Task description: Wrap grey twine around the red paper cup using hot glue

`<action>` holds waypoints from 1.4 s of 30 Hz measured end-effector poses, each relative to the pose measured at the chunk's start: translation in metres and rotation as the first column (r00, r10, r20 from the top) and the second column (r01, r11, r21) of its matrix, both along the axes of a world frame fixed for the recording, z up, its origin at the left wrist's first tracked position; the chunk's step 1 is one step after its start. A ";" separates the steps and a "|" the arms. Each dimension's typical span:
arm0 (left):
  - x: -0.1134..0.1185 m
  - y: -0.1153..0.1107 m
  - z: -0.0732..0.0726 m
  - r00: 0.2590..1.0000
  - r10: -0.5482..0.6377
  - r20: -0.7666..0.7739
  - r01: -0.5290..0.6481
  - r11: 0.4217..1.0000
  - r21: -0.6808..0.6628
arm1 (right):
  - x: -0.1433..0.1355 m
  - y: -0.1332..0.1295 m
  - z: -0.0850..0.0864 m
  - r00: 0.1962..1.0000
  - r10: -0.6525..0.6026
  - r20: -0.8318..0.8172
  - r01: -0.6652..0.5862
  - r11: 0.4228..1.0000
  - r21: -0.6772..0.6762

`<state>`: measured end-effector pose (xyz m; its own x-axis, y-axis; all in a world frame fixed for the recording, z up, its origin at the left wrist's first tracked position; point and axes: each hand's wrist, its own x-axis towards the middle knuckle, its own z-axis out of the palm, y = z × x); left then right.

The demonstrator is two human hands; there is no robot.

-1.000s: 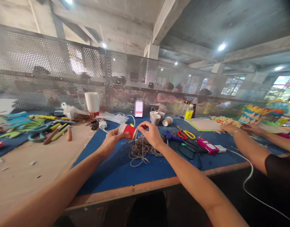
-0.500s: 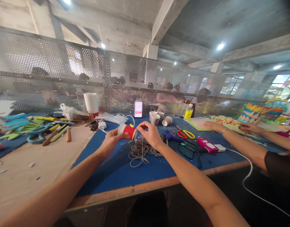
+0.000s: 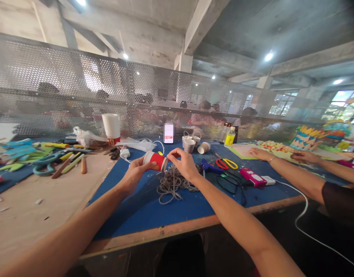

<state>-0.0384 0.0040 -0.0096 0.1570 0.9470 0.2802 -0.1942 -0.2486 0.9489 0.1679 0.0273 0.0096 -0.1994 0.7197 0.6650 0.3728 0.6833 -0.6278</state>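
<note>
My left hand is wrapped round a red and white paper cup, which lies tilted on its side in the grip. Close to the cup's right end, my right hand is closed in a pinch. A strand of grey cord runs up to its fingers from a loose tangled pile of cord on the blue mat beneath. The fingertips partly hide where the strand ends. Behind my right hand stand small cord-wrapped cups with handles, and another cup lies on its side.
A blue glue gun, red and yellow scissors and a pink box lie rightward. A phone and stacked paper cups stand behind. Tools and teal scissors are left. A co-worker's arms reach in from the right.
My hands, the cup and the cord have stayed almost still. On the right, the co-worker's farther hand has shifted slightly.
</note>
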 end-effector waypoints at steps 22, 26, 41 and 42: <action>0.001 -0.003 0.004 1.000 -0.009 -0.008 0.009 1.000 0.007 | 0.001 0.002 -0.003 1.000 0.017 0.026 -0.017 1.000 -0.009; 0.000 -0.002 0.003 1.000 -0.013 -0.010 0.013 1.000 -0.008 | 0.002 0.002 -0.002 0.999 0.029 0.014 -0.028 0.999 -0.029; 0.001 -0.004 0.002 0.999 -0.045 -0.019 0.045 0.999 -0.014 | 0.007 0.021 -0.011 0.973 0.176 -0.152 -0.214 0.934 -0.287; 0.002 -0.004 0.002 0.999 -0.042 -0.022 0.042 0.999 -0.015 | 0.007 0.022 -0.011 0.970 0.180 -0.165 -0.223 0.927 -0.301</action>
<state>-0.0369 -0.0004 -0.0072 0.2029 0.9435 0.2620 -0.1825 -0.2265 0.9568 0.1753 0.0489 -0.0014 -0.2879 0.8503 0.4405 0.1469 0.4938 -0.8571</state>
